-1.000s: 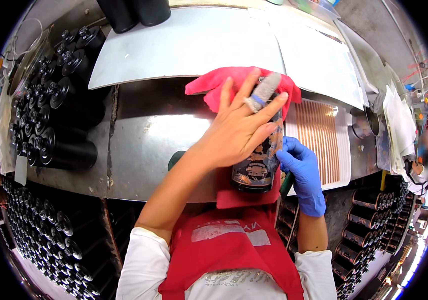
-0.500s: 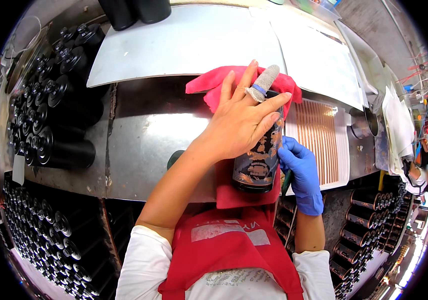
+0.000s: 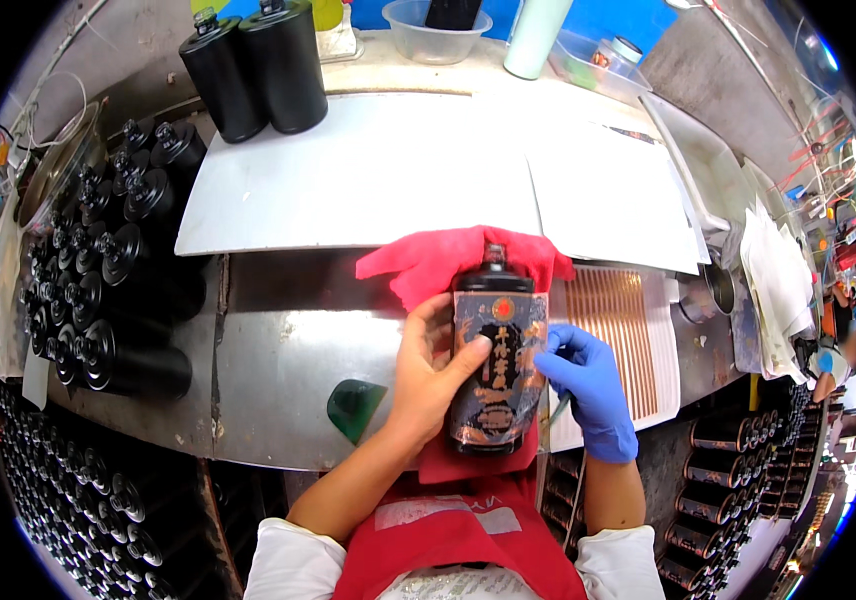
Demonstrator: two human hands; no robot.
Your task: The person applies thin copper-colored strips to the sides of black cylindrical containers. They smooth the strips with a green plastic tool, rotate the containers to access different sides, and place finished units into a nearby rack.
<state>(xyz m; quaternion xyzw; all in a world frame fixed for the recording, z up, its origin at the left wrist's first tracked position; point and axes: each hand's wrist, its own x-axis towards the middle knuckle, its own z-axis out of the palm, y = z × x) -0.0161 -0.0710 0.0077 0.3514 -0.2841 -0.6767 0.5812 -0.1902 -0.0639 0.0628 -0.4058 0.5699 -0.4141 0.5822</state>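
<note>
A black bottle [image 3: 500,365] with a decorated grey-and-copper label lies on a red cloth [image 3: 428,262], its neck pointing away from me. My bare left hand [image 3: 433,375] wraps the bottle's left side, thumb on the label and fingers tucked behind. At the right edge, my right hand [image 3: 588,385], in a blue glove, brings thumb and fingertips together against the label. From under that hand sticks out a thin dark green tool [image 3: 559,408], mostly hidden by the glove. A green scraper [image 3: 356,408] rests flat on the metal table left of my left forearm.
Plain black bottles [image 3: 133,355] crowd the left side, and two more [image 3: 283,75] stand at the back. A white board [image 3: 368,170] covers the far table. Right of the bottle lies a sheet of copper-striped labels [image 3: 608,340]. Labelled bottles [image 3: 713,465] are stacked at lower right.
The bottle has turned, so its front label with an emblem faces up. My left hand has come down from across its top to its left side. The view takes in more of the back.
</note>
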